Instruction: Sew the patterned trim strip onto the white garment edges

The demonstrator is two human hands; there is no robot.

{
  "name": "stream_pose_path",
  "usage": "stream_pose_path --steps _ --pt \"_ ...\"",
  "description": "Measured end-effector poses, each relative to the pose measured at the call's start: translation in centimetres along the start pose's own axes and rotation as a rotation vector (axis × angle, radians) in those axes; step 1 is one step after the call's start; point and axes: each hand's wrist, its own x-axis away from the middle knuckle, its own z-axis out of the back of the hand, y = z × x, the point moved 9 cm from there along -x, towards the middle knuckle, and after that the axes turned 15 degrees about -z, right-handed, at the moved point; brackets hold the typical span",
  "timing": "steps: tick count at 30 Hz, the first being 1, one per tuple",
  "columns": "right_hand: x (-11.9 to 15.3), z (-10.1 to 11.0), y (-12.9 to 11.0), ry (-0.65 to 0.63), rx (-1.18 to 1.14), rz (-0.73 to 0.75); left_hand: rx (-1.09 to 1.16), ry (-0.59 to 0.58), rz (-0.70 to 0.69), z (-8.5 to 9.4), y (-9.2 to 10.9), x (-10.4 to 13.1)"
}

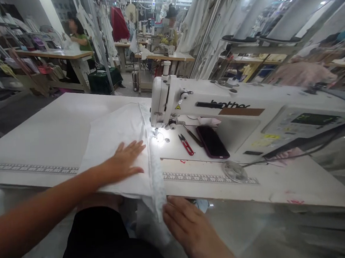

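My left hand point(124, 162) lies flat on a white fabric point(111, 132), fingers stretched out. Along the fabric's right edge runs a textured white strip point(155, 172), which passes beside the needle area of a white sewing machine point(165, 102). At the table's front edge, my right hand point(189, 224) is closed at the lower end of that strip, fingers together and bent around it; the fingertips are partly hidden. The fabric's lower part hangs over the edge toward my lap.
Red thread snips point(186, 144), a thin dark-handled tool point(193, 136) and a phone point(213, 141) lie under the machine arm. A clear round disc point(235, 172) rests on the table's printed ruler point(192, 178). Thread cones point(250, 17) stand at right. Two people work behind.
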Motion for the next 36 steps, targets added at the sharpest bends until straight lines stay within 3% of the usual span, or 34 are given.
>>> stream_pose_path --steps 3,6,8,12,14,16,20,23,27,31,36 --pt "-1.2 -3.1 -1.2 -0.036 -0.073 -0.054 -0.06 -0.112 -0.014 1.5 -4.6 2.4" --pt "-2.2 -4.8 -2.1 -0.023 -0.127 -0.082 -0.097 -0.09 0.041 2.7 -6.4 3.0" --pt "-2.0 -4.5 -2.0 0.013 -0.129 -0.089 -0.129 -0.008 0.098 2.7 -5.5 1.9" --pt "-0.7 -1.8 -1.1 0.093 -0.068 -0.079 -0.071 0.194 0.114 1.5 -0.8 -3.1" --pt "-0.8 -0.2 -1.0 0.141 -0.013 -0.08 -0.051 0.188 0.09 0.5 0.9 -5.6" --pt "-1.5 0.8 -1.2 0.165 0.023 -0.089 -0.061 0.152 0.073 -0.1 1.4 -7.0" --pt "-3.8 0.8 -3.2 0.111 0.034 -0.011 -0.093 0.109 0.053 -0.2 -0.2 -6.6" --pt "-4.0 0.6 -3.7 0.058 0.061 0.047 -0.146 0.062 0.029 -0.5 -1.0 -5.6" --pt "-1.3 0.2 -1.7 0.027 0.034 0.036 -0.269 0.005 0.002 -1.3 0.0 -5.6" --pt "1.8 -1.1 1.2 0.026 -0.029 -0.095 -0.256 0.005 0.022 -1.7 0.9 -5.9" --pt "2.2 -2.1 1.4 0.046 -0.086 -0.127 -0.198 0.026 0.051 -1.7 0.4 -5.7"
